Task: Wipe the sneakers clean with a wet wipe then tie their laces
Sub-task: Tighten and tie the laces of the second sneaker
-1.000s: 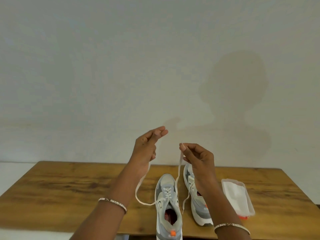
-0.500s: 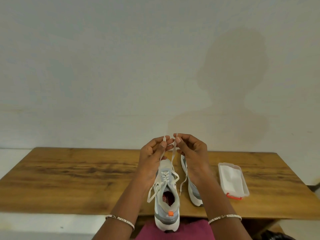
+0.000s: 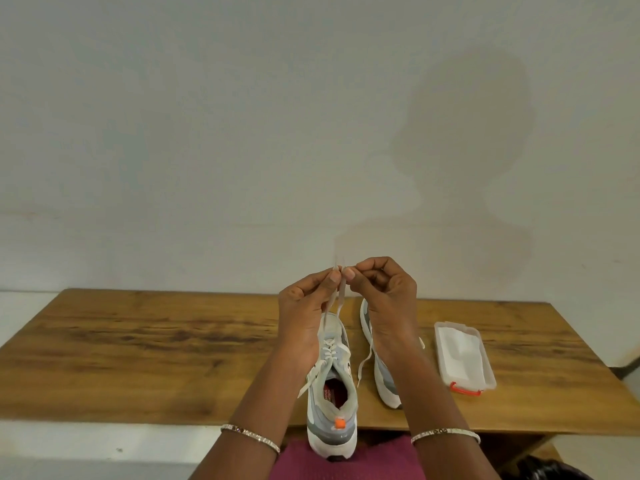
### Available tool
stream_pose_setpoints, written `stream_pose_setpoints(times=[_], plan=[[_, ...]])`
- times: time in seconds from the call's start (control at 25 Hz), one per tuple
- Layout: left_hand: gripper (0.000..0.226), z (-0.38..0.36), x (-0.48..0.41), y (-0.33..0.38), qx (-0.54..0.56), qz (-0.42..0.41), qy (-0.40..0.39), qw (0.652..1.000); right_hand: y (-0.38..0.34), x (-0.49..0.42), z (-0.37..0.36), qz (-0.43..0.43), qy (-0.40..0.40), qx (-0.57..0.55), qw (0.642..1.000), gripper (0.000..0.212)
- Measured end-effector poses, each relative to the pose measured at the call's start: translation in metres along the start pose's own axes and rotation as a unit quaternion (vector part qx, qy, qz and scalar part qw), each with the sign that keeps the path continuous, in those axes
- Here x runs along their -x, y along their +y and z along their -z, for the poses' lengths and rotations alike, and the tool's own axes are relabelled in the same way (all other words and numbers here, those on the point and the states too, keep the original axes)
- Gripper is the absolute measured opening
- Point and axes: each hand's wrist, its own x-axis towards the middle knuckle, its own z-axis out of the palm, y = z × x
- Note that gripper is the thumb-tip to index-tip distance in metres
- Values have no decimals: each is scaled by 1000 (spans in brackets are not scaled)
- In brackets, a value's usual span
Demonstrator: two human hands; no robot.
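Head view, reading left to right. Wooden table (image 3: 138, 344) spans the lower frame against a pale wall (image 3: 207, 133); its left part shows bare wood grain.

Left hand (image 3: 304, 313) is raised above the table, near centre. Thumb and forefinger pinch one end of the white laces (image 3: 337, 299) at the top. A thin bracelet (image 3: 251, 434) sits on the left wrist.

Near sneaker (image 3: 332, 393), grey and white with an orange heel tab, points away from the camera. Its heel overhangs the table's front edge, above a magenta cloth (image 3: 301, 459); the toe rests on the wood. Both lace ends run up from its eyelets to the fingertips, drawn fairly straight. The two ends stand side by side, just beside each other, tips poking above the fingers. No knot or bow visible on this shoe.

Right hand (image 3: 384, 299) is level with the left, fingers curled, thumb and forefinger pinching the other lace end. The two hands are together, fingertips nearly touching. A second bracelet (image 3: 445, 434) circles the right wrist.

Second sneaker (image 3: 381, 372) lies on the table just right of the first, largely hidden behind the right forearm. A loose lace strand (image 3: 363, 363) trails from it between the two shoes; untied.

Clear plastic wipe box (image 3: 464, 355) with white contents and an orange clip sits on the table to the right, apart from the shoes. A head-shaped shadow (image 3: 467, 126) falls on the wall above.
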Motion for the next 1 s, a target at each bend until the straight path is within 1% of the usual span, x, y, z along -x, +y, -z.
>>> stream_pose_setpoints(times=[0.16, 0.32, 0.48, 0.6, 0.68, 0.76, 0.88, 1.0], plan=[[19, -2, -3, 2, -2, 0, -3, 1000, 3, -3, -2, -2, 15, -14, 1000, 25], [20, -2, -3, 4, -5, -4, -11, 1000, 4, -3, -3, -6, 24, -21, 999, 23], [22, 3, -4, 6, -24, 10, -14, 1000, 7, -2, 0, -9, 18, 12, 1000, 20], [21, 13, -7, 9, -24, 46, -41, 998, 11, -1, 5, -49, 28, 39, 998, 21], [19, 18, -9, 13, -23, 89, -69, 993, 11, -1, 6, -71, 25, 43, 996, 22], [25, 19, -11, 15, -41, 123, -92, 987, 11, -1, 5, -77, 10, 40, 996, 21], [33, 18, -17, 17, -46, 153, -95, 983, 10, 1, 5, -81, -13, 43, 996, 17], [30, 20, -21, 20, -57, 168, -121, 977, 8, 1, 9, -91, -51, 30, 994, 16]])
